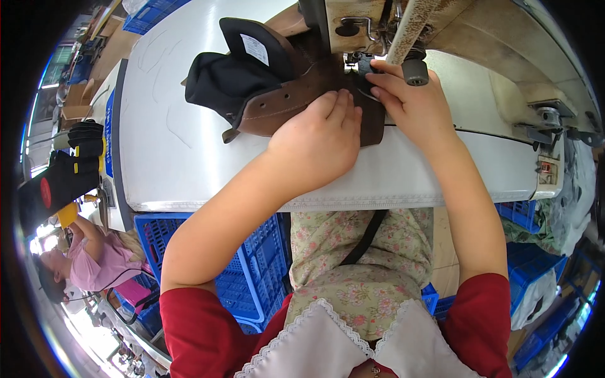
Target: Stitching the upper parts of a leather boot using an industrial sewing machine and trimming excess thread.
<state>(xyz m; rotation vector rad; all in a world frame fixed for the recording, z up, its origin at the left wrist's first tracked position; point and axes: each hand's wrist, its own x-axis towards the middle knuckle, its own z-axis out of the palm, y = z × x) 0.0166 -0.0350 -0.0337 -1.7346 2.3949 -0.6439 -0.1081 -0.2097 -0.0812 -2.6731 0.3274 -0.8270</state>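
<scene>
A brown leather boot upper [274, 104] with a black padded lining lies on the white sewing machine bed, part of it under the presser foot [358, 62]. Its black tongue [252, 41] carries a small white label and sticks up at the far left. My left hand [321, 138] rests flat on the leather, fingers stretched and side by side, the thumb hidden. Close by the needle area, my right hand [409, 101] pinches the upper's edge between bent fingers and thumb. The exact spot under its fingertips is partly covered.
The sewing machine's head [359, 28] and a rusty rod [409, 28] stand just above my right hand. Blue crates [252, 277] sit below the table's front edge. To the left, a person in pink [101, 264] is beside another machine [69, 176].
</scene>
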